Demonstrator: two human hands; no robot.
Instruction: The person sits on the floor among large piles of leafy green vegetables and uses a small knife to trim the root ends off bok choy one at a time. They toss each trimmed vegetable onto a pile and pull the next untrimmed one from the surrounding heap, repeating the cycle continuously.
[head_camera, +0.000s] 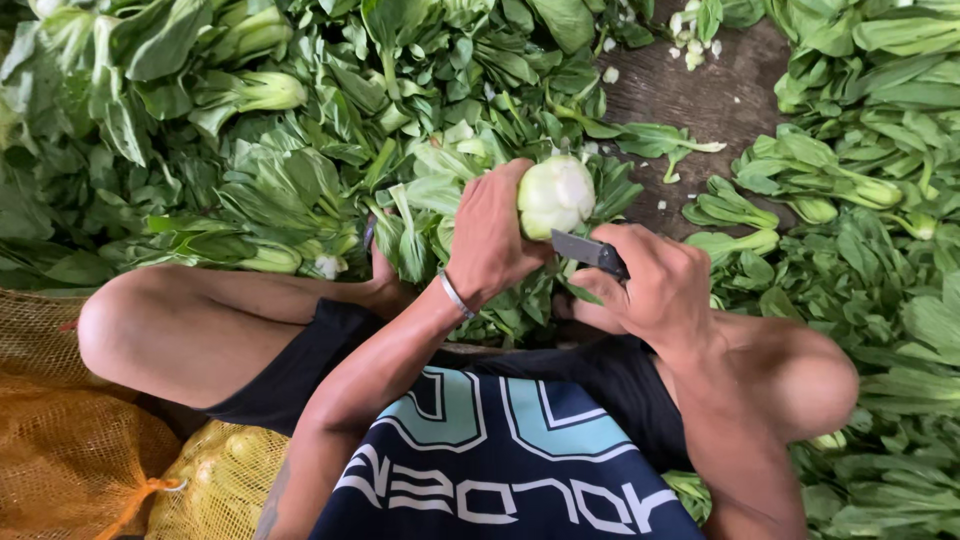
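Gripping pale bok choy firmly in left hand, right hand closing round knife; probably light, crisp, bruising easily—holding near stiff base.

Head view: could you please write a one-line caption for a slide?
Seated among heaps of leafy greens, a person's left hand holds a bok choy while the right hand sets a knife to its base.
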